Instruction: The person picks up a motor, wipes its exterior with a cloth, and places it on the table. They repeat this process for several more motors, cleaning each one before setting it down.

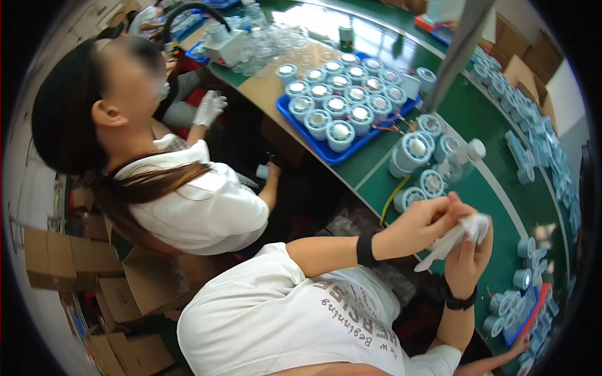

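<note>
My left hand [427,222] and my right hand [470,258] meet over the near edge of the green table. Between their fingertips is a limp white cloth [475,229], bunched at the top, with a narrow end hanging toward the left. Its exact kind is unclear. Black bands circle both my wrists. Just beyond my left hand stand several light-blue round plastic housings [415,148], some with white round centres. A clear plastic bottle [456,164] with a white cap leans beside them. A yellow cord [394,200] curves along the table edge.
Several similar housings fill a blue tray [332,156] farther along the table. To the left sits a person in white [188,194], wearing a white glove [210,108]. Light-blue parts line the far belt [527,119]. Cardboard boxes [144,282] lie behind. A grey post [454,59] rises from the table.
</note>
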Demonstrator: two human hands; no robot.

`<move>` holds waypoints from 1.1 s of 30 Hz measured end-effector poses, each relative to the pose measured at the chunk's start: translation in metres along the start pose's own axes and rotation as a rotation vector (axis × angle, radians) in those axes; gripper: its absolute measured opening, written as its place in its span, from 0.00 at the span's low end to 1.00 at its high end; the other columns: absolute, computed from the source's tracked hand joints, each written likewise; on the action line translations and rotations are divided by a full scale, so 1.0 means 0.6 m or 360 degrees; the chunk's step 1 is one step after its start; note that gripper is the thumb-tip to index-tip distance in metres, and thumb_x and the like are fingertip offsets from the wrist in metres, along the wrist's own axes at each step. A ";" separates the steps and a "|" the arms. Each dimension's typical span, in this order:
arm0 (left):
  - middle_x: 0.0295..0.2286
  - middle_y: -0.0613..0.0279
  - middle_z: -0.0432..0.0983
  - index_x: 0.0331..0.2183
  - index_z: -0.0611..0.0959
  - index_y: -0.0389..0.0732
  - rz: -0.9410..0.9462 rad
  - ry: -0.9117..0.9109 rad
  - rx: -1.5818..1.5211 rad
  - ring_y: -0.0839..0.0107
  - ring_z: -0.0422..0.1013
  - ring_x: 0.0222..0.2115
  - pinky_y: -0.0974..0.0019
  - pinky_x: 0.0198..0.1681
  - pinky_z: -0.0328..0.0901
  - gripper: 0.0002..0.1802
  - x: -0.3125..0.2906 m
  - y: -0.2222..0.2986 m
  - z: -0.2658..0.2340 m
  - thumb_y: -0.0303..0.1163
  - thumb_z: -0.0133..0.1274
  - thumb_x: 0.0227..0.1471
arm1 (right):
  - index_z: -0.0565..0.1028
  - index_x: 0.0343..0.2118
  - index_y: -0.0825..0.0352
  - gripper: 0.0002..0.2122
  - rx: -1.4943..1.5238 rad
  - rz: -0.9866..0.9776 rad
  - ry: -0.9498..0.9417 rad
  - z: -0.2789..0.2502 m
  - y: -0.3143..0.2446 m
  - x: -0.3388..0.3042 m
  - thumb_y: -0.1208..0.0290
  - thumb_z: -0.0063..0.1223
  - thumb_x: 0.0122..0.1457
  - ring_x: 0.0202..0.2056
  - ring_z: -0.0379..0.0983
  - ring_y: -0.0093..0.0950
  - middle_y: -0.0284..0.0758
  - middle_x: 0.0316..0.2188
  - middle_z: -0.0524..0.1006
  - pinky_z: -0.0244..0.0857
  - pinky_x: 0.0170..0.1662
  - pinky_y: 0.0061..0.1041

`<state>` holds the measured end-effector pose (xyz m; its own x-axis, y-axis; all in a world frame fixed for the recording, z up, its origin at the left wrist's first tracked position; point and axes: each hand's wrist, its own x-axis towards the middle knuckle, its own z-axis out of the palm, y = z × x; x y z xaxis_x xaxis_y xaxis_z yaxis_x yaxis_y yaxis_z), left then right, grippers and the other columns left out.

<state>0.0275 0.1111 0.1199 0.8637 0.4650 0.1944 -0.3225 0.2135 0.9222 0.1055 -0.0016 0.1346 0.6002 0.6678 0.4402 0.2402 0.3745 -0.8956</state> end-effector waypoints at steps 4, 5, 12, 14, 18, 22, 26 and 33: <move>0.35 0.58 0.76 0.46 0.77 0.41 0.0033 -0.0390 0.1050 0.70 0.71 0.29 0.67 0.35 0.66 0.22 -0.017 -0.017 0.003 0.37 0.61 0.51 | 0.69 0.45 0.71 0.10 0.0433 0.0111 0.0263 -0.046 -0.024 0.054 0.72 0.45 0.65 0.34 0.69 0.20 0.37 0.41 0.72 0.66 0.29 0.21; 0.35 0.58 0.76 0.46 0.77 0.41 0.0026 -0.0447 0.1017 0.70 0.71 0.29 0.67 0.35 0.66 0.22 -0.022 -0.022 0.004 0.37 0.61 0.51 | 0.70 0.44 0.72 0.09 0.0285 0.0096 0.0336 -0.055 -0.017 0.078 0.73 0.46 0.64 0.32 0.69 0.18 0.36 0.39 0.73 0.64 0.27 0.20; 0.51 0.50 0.66 0.52 0.74 0.41 0.0691 -0.0563 0.2007 0.53 0.65 0.44 0.55 0.48 0.63 0.36 -0.038 -0.055 0.019 0.37 0.66 0.38 | 0.75 0.39 0.68 0.10 -0.1916 -0.0848 0.0259 -0.084 0.058 0.159 0.79 0.57 0.51 0.34 0.75 0.43 0.43 0.36 0.76 0.71 0.35 0.33; 0.50 0.49 0.66 0.52 0.74 0.40 0.0660 -0.0606 0.1990 0.54 0.65 0.43 0.56 0.47 0.63 0.37 -0.038 -0.066 0.020 0.36 0.66 0.38 | 0.74 0.37 0.67 0.09 -0.1932 -0.0834 0.0196 -0.071 0.067 0.162 0.73 0.58 0.54 0.31 0.75 0.43 0.43 0.33 0.76 0.71 0.33 0.34; 0.48 0.48 0.68 0.51 0.73 0.37 0.0562 -0.0652 0.1976 0.54 0.67 0.41 0.57 0.46 0.64 0.37 -0.027 -0.081 0.014 0.35 0.66 0.39 | 0.71 0.33 0.63 0.10 -0.2242 -0.0523 0.0130 -0.046 0.077 0.168 0.64 0.59 0.55 0.26 0.74 0.43 0.38 0.24 0.76 0.69 0.26 0.35; 0.45 0.49 0.68 0.51 0.73 0.35 0.0506 -0.0633 0.1913 0.56 0.67 0.40 0.59 0.44 0.65 0.36 -0.028 -0.089 0.029 0.33 0.65 0.40 | 0.70 0.32 0.62 0.11 -0.2192 -0.0573 0.0310 -0.067 0.097 0.178 0.62 0.59 0.55 0.23 0.74 0.41 0.37 0.22 0.76 0.68 0.23 0.34; 0.41 0.50 0.68 0.50 0.72 0.33 0.0425 -0.0593 0.1780 0.56 0.68 0.39 0.60 0.42 0.67 0.34 -0.019 -0.099 0.015 0.31 0.65 0.40 | 0.70 0.32 0.63 0.11 -0.1801 -0.0511 0.0901 -0.164 0.084 0.173 0.62 0.57 0.57 0.23 0.76 0.35 0.39 0.24 0.77 0.66 0.22 0.28; 0.42 0.53 0.67 0.48 0.71 0.33 0.0429 -0.0530 0.1307 0.61 0.72 0.38 0.65 0.40 0.70 0.32 -0.017 -0.085 0.000 0.24 0.63 0.39 | 0.70 0.37 0.69 0.09 0.0523 0.0454 0.0821 -0.329 0.121 0.109 0.68 0.53 0.60 0.20 0.65 0.19 0.38 0.29 0.74 0.55 0.17 0.18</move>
<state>0.0354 0.0955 0.0710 0.9073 0.1121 0.4052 -0.2628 -0.6011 0.7548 0.3127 -0.0578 0.0855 0.9127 0.4075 0.0291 -0.1774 0.4596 -0.8702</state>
